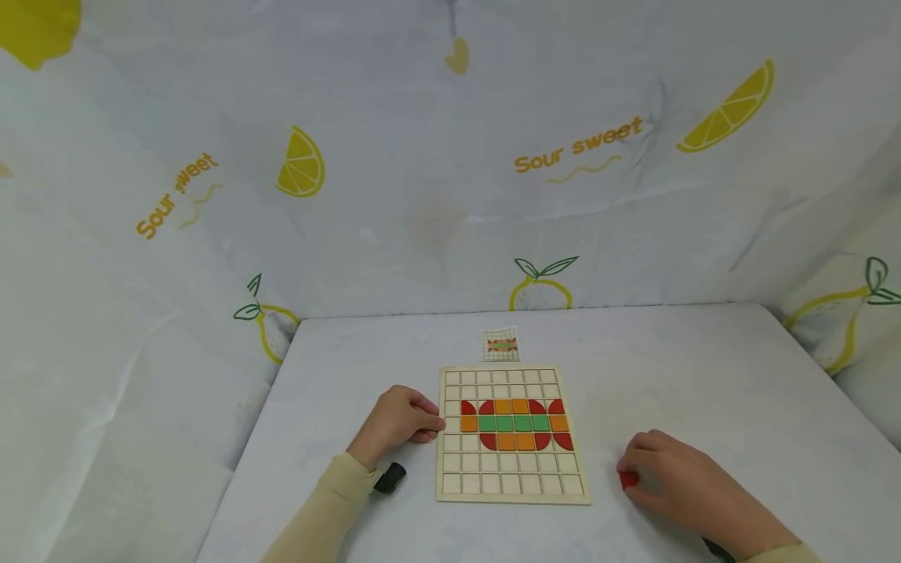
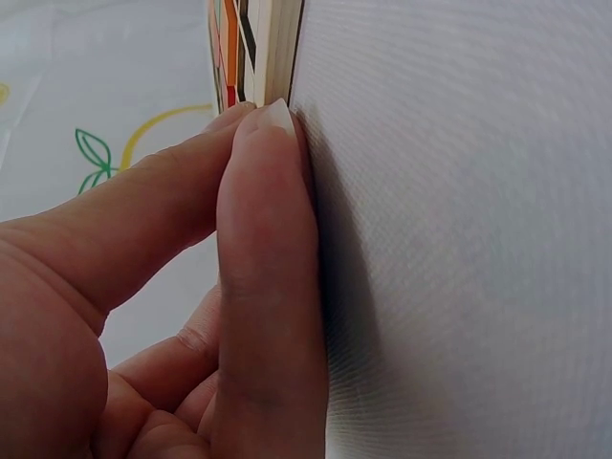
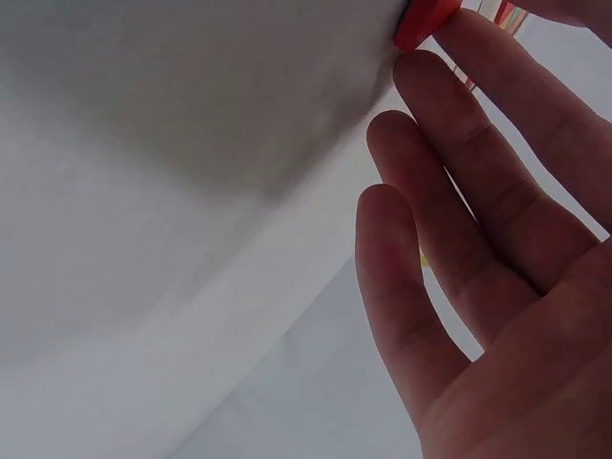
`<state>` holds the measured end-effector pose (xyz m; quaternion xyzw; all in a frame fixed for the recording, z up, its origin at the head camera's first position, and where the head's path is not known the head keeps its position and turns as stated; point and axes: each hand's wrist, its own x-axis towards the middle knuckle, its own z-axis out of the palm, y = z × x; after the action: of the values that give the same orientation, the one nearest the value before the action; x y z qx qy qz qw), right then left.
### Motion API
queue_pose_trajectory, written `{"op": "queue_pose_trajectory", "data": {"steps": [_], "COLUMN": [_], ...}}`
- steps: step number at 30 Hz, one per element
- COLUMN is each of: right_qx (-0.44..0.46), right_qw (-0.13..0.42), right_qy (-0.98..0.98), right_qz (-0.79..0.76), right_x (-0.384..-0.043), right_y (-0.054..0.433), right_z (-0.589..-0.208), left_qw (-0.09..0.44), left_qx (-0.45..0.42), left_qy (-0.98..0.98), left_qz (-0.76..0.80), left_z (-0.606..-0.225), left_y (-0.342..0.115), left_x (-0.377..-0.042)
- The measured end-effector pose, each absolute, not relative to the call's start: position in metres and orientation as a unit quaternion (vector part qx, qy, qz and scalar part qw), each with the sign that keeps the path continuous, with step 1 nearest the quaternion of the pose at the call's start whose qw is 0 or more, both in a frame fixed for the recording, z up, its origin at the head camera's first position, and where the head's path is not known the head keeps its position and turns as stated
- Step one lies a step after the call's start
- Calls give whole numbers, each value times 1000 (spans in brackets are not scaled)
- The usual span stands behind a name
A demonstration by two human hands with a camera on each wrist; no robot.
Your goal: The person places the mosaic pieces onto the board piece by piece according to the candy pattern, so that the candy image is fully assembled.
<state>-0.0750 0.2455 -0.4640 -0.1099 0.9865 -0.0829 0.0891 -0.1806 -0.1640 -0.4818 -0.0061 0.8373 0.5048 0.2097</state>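
A pale wooden grid board [image 1: 510, 485] lies on the white table, several of its cells filled with red, orange and green tiles in a candy-like shape. At its left edge my left hand [image 1: 397, 422] pinches the rim between thumb and finger; the left wrist view has the fingertips against the board's side [image 2: 279, 48]. To the right of the board, low over the table, my right hand [image 1: 676, 477] holds a small red tile [image 1: 628, 480] by its fingertips. In the right wrist view that tile [image 3: 426, 21] is partly cut off at the top, and the other fingers are loosely bent.
A small pattern card [image 1: 500, 344] printed with a similar coloured shape lies just behind the board. White cloth with lemon prints [image 1: 422, 156] rises behind and beside the table [image 1: 655, 367]. A black wrist device [image 1: 390, 478] shows by the left sleeve.
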Motion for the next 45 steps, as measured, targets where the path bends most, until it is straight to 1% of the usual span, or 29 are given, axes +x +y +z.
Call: {"op": "queue_pose_trajectory", "data": {"steps": [4,12,16,21,29,36,45], "right_qx": [-128,-224,-267,-296,-330,-330,-324], "right_qw": [83,19,1,-3,-4,-5,-4], "right_qy": [984,967,954,944,931,932,933], "right_qz": [-88,-120,-139,-143,-159,-150,-158], "right_x": [-83,-108,-122,-136,-145,-149,-150], "right_y": [235,192,164,127,85,69,63], "right_z": [-461,-450,-449,-452,-458,-463,-467], "left_qw": [209,212,217,219,214,213,212], "left_qx": [-9,-12,-15,-19,-7,-12,-12], "left_qy": [838,835,830,828,827,830,833], "left_qz": [503,508,514,516,521,515,511], "left_z": [-483,-484,-484,-484,-483,-483,-484], "left_y": [-165,-164,-164,-164,-165,-164,-165], "left_x": [-181,-183,-183,-184,-184,-184,-184]}}
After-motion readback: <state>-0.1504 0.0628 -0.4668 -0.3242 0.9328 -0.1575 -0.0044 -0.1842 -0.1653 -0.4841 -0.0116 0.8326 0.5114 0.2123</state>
